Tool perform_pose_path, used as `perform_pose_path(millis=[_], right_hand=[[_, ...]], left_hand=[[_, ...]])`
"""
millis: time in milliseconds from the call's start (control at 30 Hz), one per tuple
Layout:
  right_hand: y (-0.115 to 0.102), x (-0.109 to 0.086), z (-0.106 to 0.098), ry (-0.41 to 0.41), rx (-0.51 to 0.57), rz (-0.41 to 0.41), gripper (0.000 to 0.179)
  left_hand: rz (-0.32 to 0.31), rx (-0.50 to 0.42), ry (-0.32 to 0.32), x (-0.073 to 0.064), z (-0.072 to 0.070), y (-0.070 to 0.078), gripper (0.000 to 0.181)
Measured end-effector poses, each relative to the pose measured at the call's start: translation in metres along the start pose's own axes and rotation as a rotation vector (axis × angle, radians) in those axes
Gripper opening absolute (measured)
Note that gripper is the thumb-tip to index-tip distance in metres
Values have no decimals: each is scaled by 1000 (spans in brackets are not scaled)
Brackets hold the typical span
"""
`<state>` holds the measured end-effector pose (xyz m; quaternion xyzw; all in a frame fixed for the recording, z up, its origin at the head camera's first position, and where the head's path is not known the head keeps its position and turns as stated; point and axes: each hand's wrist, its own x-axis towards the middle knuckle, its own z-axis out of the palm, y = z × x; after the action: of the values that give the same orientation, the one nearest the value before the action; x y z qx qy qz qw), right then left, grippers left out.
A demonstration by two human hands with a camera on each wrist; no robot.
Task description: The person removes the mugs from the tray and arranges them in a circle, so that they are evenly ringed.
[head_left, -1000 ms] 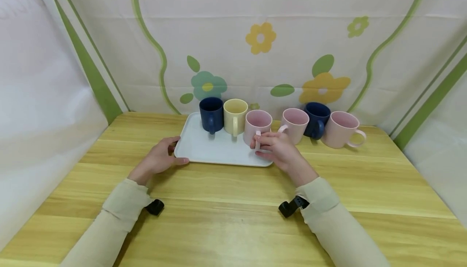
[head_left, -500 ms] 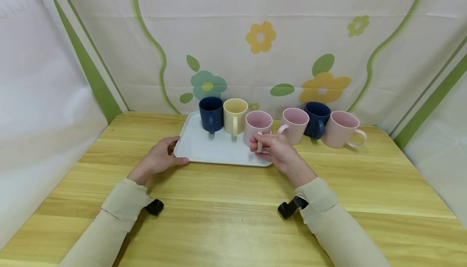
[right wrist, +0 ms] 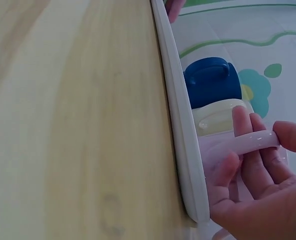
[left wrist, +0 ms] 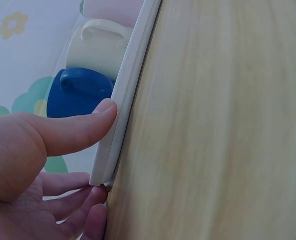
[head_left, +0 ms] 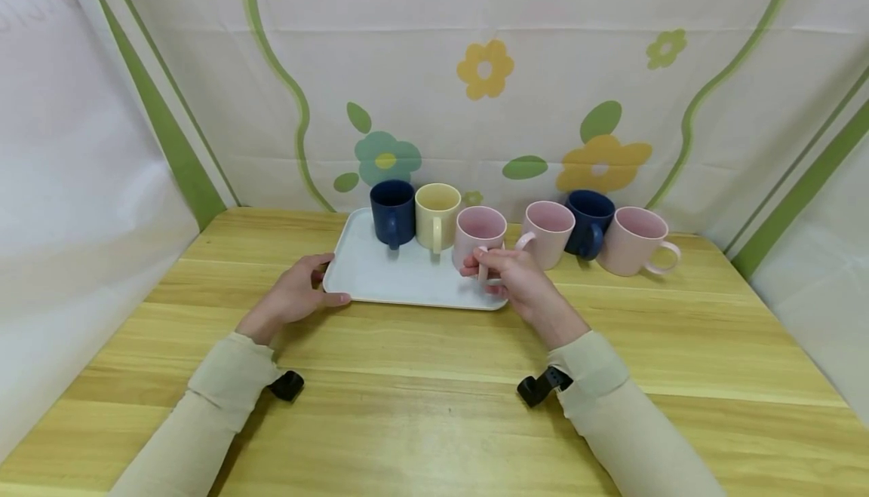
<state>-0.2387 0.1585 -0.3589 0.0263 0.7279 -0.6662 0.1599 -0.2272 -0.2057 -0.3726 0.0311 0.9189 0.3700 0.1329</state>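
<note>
A white tray (head_left: pixel 380 278) lies on the wooden table. At its left front corner my left hand (head_left: pixel 295 293) grips it, thumb (left wrist: pixel 82 131) over the front rim and fingers around the corner below. On the tray's right part stands an upright pink mug (head_left: pixel 466 246); my right hand (head_left: pixel 521 278) holds its handle (right wrist: pixel 248 142), with fingers through the loop and the thumb against it. To the left of that mug a yellow mug (head_left: pixel 427 227) and a navy mug (head_left: pixel 405 218) stand upright on the tray, handles facing me.
Right of the tray, close together, stand a second pink mug (head_left: pixel 551 239), another navy mug (head_left: pixel 578 234) and a third pink mug (head_left: pixel 619 248). Behind the table (head_left: pixel 421 391) hangs a white cloth (head_left: pixel 421 90) with printed flowers; more cloth hangs at both sides.
My right fingers have shifted on the pink mug's handle, the thumb now higher on it. The handle has turned slightly to the right. The left hand and tray look the same.
</note>
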Motion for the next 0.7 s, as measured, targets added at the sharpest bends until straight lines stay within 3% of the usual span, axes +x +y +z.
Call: perform_pose_path(millis=[200,400,700], right_hand=[[-2,-2,0,22,-71,26,37],[-1,0,1,-17,17,16,42],[4,4,1,-41,101,-11,34]], left_hand=[[-3,-5,-5,1,-1,0,98],[1,-2,-6,3,0,-1,99],[-2,0,-1,2,0,-2,98]])
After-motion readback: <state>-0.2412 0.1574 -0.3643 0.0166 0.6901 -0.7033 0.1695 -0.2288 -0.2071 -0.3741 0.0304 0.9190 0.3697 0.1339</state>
